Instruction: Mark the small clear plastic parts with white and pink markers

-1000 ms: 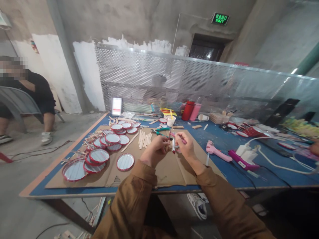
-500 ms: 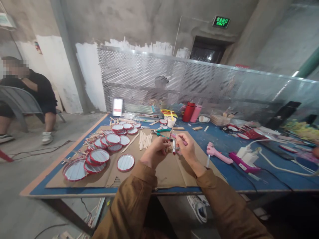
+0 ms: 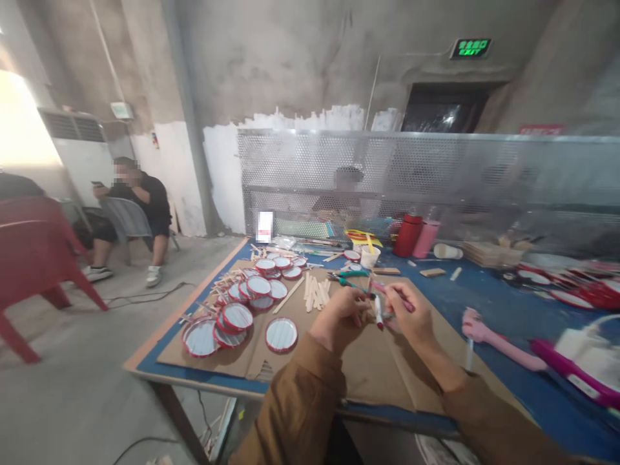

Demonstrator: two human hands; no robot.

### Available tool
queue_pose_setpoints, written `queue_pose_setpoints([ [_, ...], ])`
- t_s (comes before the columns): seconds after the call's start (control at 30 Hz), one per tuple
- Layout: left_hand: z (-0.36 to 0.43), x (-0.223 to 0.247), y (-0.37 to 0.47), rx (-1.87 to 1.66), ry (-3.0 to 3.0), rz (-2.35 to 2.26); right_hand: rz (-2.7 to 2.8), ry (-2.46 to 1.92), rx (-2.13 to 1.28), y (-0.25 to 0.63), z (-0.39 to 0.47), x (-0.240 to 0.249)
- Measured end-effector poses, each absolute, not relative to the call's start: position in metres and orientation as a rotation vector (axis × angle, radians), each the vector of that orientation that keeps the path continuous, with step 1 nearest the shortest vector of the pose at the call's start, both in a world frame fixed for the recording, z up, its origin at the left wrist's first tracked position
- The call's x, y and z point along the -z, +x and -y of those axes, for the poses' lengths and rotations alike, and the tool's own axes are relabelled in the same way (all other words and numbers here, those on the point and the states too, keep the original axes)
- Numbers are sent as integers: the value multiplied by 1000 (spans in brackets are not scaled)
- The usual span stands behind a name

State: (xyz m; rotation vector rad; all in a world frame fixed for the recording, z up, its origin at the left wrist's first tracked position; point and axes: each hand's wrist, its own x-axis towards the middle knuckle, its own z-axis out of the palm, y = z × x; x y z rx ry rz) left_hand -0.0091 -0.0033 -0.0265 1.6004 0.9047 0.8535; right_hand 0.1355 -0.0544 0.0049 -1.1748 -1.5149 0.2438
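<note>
My left hand (image 3: 341,315) is above the cardboard, its fingers pinched together on something small and dark that I cannot make out. Close by on its right, my right hand (image 3: 411,313) is closed around a slim pink pen-like tool (image 3: 405,303), whose tip points toward the left fingertips. Between the hands is a white marker with a red end (image 3: 378,313). Just beyond the left hand lie green-handled pliers (image 3: 349,278). Flat wooden sticks (image 3: 316,294) are heaped to the left. A single red-rimmed white disc (image 3: 281,334) lies nearer the front edge.
Several more red-rimmed discs (image 3: 237,316) overlap on the cardboard's left side. A white cup (image 3: 371,257), a red bottle (image 3: 407,236) and a pink bottle (image 3: 426,239) stand at the back. On the right are a pink glue gun (image 3: 501,342) and a purple power strip (image 3: 571,374). A person sits far left.
The view has swung left, so the table and hands appear further right and lower. Both hands keep their pinched grips close together, with little visible movement between them.
</note>
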Motion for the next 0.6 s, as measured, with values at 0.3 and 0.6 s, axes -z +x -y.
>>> queue_pose_setpoints([
  [0.3,8,19,-11,-813,1593,-919,1493,-1204,-262,139,53,-7],
  [0.6,17,10,-11,-809,1509,-936,1452,-1293,-296,146,50,-5],
])
